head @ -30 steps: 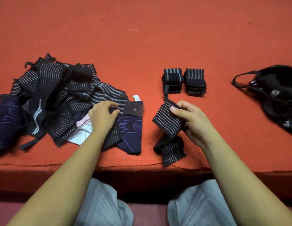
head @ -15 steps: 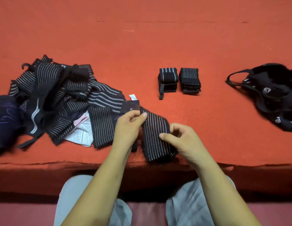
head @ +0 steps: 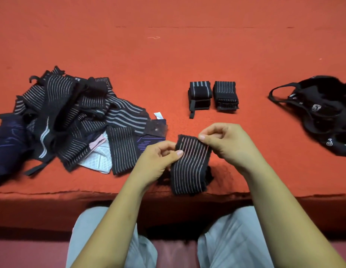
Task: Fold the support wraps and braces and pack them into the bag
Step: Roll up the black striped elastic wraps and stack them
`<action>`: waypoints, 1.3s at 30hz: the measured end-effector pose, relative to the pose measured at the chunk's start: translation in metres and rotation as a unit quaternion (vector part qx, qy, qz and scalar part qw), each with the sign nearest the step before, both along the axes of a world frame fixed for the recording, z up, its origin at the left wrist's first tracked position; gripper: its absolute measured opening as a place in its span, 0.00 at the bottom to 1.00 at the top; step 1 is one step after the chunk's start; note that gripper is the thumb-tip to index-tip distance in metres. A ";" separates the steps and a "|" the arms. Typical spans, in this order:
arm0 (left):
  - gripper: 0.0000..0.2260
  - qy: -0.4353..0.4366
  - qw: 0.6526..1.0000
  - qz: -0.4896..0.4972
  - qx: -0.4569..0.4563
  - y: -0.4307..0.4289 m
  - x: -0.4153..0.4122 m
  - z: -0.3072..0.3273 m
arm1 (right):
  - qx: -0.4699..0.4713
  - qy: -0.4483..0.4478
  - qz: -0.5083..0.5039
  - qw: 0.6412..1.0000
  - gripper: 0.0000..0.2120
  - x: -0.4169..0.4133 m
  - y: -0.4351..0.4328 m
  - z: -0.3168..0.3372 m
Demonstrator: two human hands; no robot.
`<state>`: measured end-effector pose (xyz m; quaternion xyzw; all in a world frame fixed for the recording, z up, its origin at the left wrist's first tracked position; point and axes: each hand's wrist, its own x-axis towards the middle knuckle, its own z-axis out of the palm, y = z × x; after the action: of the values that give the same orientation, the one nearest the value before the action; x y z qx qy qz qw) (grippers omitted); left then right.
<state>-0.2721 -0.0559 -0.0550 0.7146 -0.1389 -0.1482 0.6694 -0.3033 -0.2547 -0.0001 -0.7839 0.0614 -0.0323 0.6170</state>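
Two grips: left grip [head: 158,159], right grip [head: 224,144]. One striped wrap [head: 189,165] pinched between them. Two folded bundles beyond grips: strapped bundle [head: 200,97], plain bundle [head: 225,95]. One black bag [head: 323,105] right of grips. One loose heap [head: 71,113] left of grips; piece count unclear.

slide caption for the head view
Left hand and right hand pinch a striped wrap at the edge of the red table

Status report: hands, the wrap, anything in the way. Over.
Left hand and right hand pinch striped wrap at top corners. Two folded wraps behind; bag far right. Nothing between.
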 end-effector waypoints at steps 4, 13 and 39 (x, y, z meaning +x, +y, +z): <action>0.03 0.022 0.991 0.097 -0.093 -0.005 0.002 0.008 | 0.049 0.028 0.040 0.998 0.09 0.000 0.003 0.002; 0.06 0.030 0.976 0.159 -0.146 -0.005 0.035 0.038 | 0.005 -0.003 0.074 0.997 0.06 -0.013 0.001 -0.040; 0.15 0.094 0.969 0.203 -0.106 -0.023 0.027 -0.001 | 0.078 0.075 0.045 0.993 0.02 -0.024 -0.005 -0.045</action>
<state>-0.2455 -0.0784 -0.0556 0.6357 0.0582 -0.0601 0.7674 -0.3277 -0.2597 -0.0446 -0.7356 0.0745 0.0593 0.6707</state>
